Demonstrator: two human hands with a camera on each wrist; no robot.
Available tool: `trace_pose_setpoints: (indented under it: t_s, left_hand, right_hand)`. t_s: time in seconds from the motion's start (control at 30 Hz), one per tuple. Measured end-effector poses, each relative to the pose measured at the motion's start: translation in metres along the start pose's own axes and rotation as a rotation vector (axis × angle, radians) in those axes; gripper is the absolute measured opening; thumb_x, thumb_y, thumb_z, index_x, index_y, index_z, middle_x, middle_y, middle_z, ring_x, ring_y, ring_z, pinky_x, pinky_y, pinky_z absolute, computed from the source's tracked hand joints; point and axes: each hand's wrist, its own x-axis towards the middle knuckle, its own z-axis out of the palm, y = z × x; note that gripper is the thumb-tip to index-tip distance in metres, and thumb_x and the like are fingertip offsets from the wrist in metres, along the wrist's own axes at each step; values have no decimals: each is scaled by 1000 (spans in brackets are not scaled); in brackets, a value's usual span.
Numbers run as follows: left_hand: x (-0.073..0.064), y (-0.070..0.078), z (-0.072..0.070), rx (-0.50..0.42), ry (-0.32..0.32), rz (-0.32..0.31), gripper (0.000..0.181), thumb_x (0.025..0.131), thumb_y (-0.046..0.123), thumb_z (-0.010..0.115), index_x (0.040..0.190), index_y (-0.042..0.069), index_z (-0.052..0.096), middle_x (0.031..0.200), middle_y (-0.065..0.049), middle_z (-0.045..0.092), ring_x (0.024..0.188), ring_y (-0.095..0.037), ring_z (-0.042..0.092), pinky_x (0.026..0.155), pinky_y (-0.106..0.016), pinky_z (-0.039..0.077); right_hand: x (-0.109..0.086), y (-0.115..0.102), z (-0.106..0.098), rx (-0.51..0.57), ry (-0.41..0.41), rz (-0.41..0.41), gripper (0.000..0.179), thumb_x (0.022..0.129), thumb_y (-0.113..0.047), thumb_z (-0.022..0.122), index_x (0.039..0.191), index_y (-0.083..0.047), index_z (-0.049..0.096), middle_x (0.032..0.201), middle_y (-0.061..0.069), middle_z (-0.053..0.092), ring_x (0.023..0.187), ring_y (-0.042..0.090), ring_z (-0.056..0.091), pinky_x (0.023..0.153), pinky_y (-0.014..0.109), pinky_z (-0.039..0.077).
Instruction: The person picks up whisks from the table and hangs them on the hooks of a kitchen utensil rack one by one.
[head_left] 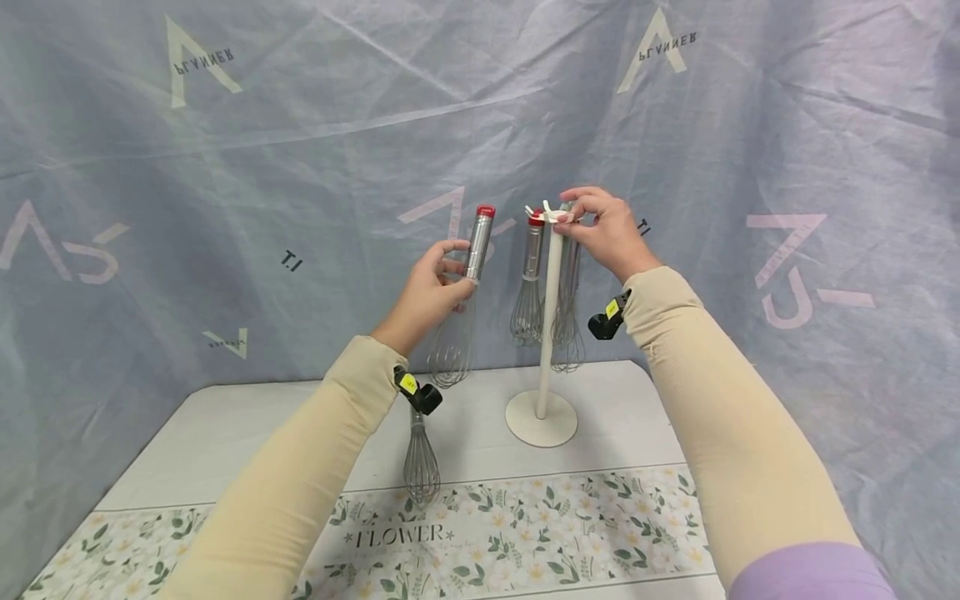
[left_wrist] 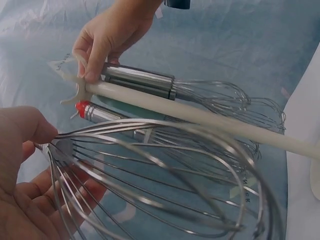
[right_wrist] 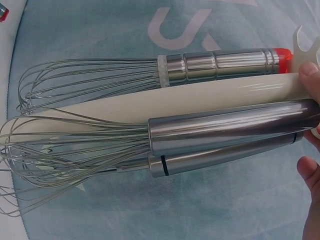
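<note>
My left hand (head_left: 435,283) grips a wire whisk (head_left: 481,242) by the lower part of its red-capped metal handle, wires pointing down. To its right rises a white stand (head_left: 551,317) with a round base and hooks on top. The thumb and fingers of my right hand (head_left: 607,229) pinch the hooked top. A red-capped whisk (right_wrist: 220,67) hangs on the stand's left side. Two plain silver-handled whisks, one nearer (right_wrist: 235,127) and one behind it (right_wrist: 225,156), hang close together under my right hand, which partly hides their upper ends.
Another whisk (head_left: 422,467) lies on the white table (head_left: 255,433), its handle mostly hidden by my left wrist and camera. A floral strip (head_left: 525,533) crosses the table's front. A grey-blue printed cloth (head_left: 360,167) hangs behind and at both sides.
</note>
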Motion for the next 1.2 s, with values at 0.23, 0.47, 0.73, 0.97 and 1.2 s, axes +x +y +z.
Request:
trace_pose_setpoints:
  t_s: [0.23, 0.47, 0.73, 0.97, 1.2]
  left_hand:
    - [10, 8, 10, 37, -41, 50, 55, 93, 5, 64, 144, 22, 49, 113, -12, 63, 82, -28, 63, 66, -42, 58]
    - [17, 11, 13, 48, -78, 42, 54, 94, 5, 63, 143, 24, 50, 113, -11, 61, 86, -29, 62, 67, -43, 58]
    - [24, 14, 15, 67, -90, 8, 52, 94, 2, 61, 142, 21, 51, 114, -12, 61, 88, -30, 63, 70, -50, 57]
    - [25, 14, 17, 62, -98, -5, 53, 93, 0, 61, 142, 19, 51, 114, -14, 62, 95, -39, 64, 69, -45, 58]
    - [25, 18, 17, 52, -99, -4, 54, 93, -1, 60, 142, 20, 52, 113, -14, 63, 90, -34, 65, 73, -52, 57]
  right_hand:
    - [-4, 2, 3, 10, 41, -6, 21, 91, -21, 77, 82, -7, 64, 127, -4, 65, 107, 13, 57, 77, 30, 39]
    - [-3, 3, 8, 37, 64, -3, 19, 91, -19, 77, 83, -7, 65, 118, 1, 69, 112, 15, 60, 72, 28, 41]
    - [0, 3, 12, 65, 49, 9, 16, 91, -18, 77, 86, -8, 65, 119, 1, 69, 118, 15, 59, 75, 29, 43]
    - [-1, 4, 15, 66, 53, 13, 18, 91, -18, 77, 86, -8, 64, 120, 3, 70, 115, 16, 61, 73, 27, 45]
    - [0, 1, 16, 70, 47, 22, 19, 91, -20, 77, 85, -7, 64, 120, 1, 69, 117, 15, 59, 77, 28, 45]
